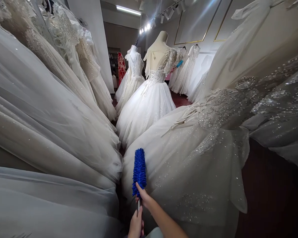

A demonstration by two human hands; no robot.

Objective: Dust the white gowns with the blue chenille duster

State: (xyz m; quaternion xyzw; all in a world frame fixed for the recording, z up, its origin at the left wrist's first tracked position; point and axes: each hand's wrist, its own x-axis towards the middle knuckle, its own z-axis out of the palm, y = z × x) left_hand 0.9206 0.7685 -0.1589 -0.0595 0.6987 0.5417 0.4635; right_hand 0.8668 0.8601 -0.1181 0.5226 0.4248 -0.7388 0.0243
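Blue duster: left hand clamps its handle, right hand pinches the bristle base. Risk: bristles snagging beaded gown alongside, pulling sequins.

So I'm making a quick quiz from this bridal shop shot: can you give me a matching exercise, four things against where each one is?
Things:
1. blue duster
2. dress on the mannequin
3. red garment
4. left hand

Places:
A. far back, beside the left wall
B. bottom edge, low on the metal handle
C. centre of the aisle, seen from the back
D. upright between the skirts to the left and right

Pairs: 1-D, 2-C, 3-A, 4-B. The right hand grips the duster just under its blue head.
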